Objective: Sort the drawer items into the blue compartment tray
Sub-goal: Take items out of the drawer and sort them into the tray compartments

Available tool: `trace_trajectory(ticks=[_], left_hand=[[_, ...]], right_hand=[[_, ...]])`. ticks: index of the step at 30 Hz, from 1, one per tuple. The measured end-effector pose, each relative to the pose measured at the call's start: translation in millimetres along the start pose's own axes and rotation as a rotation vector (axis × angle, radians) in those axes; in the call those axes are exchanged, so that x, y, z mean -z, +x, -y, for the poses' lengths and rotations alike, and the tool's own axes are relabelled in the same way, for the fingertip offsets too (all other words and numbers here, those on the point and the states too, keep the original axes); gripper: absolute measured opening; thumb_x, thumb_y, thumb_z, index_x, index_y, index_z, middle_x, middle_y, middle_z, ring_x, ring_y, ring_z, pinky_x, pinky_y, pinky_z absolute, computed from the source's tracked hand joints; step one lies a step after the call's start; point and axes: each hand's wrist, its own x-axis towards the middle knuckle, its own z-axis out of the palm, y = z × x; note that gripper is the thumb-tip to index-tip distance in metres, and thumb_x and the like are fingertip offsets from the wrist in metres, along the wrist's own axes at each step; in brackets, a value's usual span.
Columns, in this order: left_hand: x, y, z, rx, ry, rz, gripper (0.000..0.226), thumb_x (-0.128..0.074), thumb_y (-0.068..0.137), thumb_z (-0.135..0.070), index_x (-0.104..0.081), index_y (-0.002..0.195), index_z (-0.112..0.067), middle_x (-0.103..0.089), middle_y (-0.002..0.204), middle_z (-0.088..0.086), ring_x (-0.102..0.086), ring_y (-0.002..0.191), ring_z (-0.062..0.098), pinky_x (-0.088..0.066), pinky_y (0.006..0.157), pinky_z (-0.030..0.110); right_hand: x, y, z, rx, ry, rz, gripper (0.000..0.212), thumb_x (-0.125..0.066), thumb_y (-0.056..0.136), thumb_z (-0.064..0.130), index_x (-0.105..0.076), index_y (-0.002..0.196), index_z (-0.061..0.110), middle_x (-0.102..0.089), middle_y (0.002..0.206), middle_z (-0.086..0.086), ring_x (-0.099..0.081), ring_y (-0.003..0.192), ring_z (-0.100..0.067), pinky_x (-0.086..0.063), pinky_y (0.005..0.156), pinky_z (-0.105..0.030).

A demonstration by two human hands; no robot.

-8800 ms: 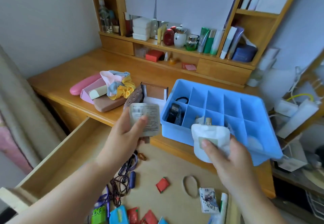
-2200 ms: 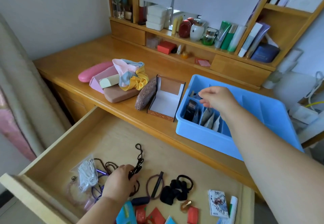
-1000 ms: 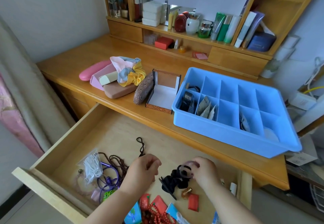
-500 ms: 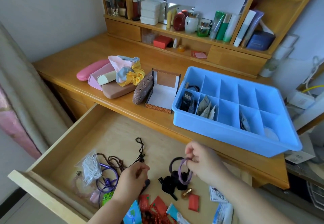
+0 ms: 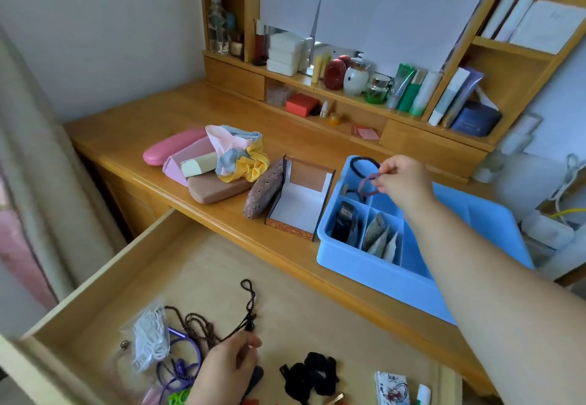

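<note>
Wooden tabletop (image 5: 152, 113) against a white wall, with a shelf unit (image 5: 348, 87) at the back full of bottles, tubes and little boxes. Only one camera here, the head view looking down.

The blue compartment tray (image 5: 364, 265) sits on the right side of the tabletop, just beside an open little box (image 5: 301, 201). Right hand (image 5: 402, 182) is reaching over the tray's far-left corner, pinching a purple hair tie (image 5: 367, 182) and a black hair tie (image 5: 364, 165) in its fingertips, both dangling above the compartments there. The near-left compartments already have some dark packets and folded sachets in them.

Below, the drawer (image 5: 196, 265) is pulled out. Left hand (image 5: 228, 366) is down in it, fingers pinched on a dark beaded cord (image 5: 250, 306). Near it there's a bag of white loops (image 5: 149, 338), purple bands (image 5: 184, 360) and a black scrunchie (image 5: 310, 376).
</note>
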Motion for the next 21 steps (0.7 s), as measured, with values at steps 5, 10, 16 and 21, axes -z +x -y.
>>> trace_trajectory(ticks=[5, 10, 16, 21], left_hand=[[-1, 0, 0, -0.005, -0.035, 0.001, 0.026, -0.055, 0.084, -0.009, -0.062, 0.079, -0.034, -0.058, 0.058, 0.001, -0.05, 0.046, 0.001, -0.039, 0.045, 0.008], [-5, 2, 2, -0.021, 0.015, 0.032, 0.021, -0.057, 0.085, -0.016, -0.059, 0.081, -0.036, -0.063, 0.072, 0.004, -0.052, 0.055, 0.002, -0.043, 0.051, 0.007], [-4, 5, 8, -0.071, 0.055, 0.023, 0.023, -0.058, 0.085, -0.014, -0.059, 0.081, -0.038, -0.06, 0.064, -0.002, -0.048, 0.053, 0.004, -0.041, 0.058, 0.016], [-5, 5, 13, -0.074, 0.064, 0.004, 0.022, -0.055, 0.086, -0.016, -0.058, 0.083, -0.037, -0.055, 0.055, -0.004, -0.047, 0.05, 0.004, -0.036, 0.051, 0.018]], right_hand=[[-28, 11, -11, 0.34, -0.953, 0.12, 0.032, -0.052, 0.079, -0.004, -0.071, 0.101, 0.01, -0.066, 0.107, -0.016, -0.059, 0.104, -0.031, -0.052, 0.084, -0.041], [-38, 21, -4, 0.273, -0.854, 0.083, 0.032, -0.05, 0.09, 0.01, -0.073, 0.101, 0.029, -0.069, 0.11, -0.004, -0.044, 0.125, -0.027, -0.041, 0.094, -0.035], [-37, 28, -6, 0.162, -1.183, 0.478, 0.046, -0.022, 0.101, 0.029, -0.045, 0.063, 0.016, -0.044, 0.066, 0.0, -0.039, 0.08, -0.02, -0.021, 0.107, -0.05], [-17, 10, 2, 0.325, -0.826, 0.378, 0.042, -0.037, 0.101, 0.027, -0.055, 0.069, 0.008, -0.05, 0.08, -0.007, -0.05, 0.075, -0.027, -0.04, 0.065, -0.036]])
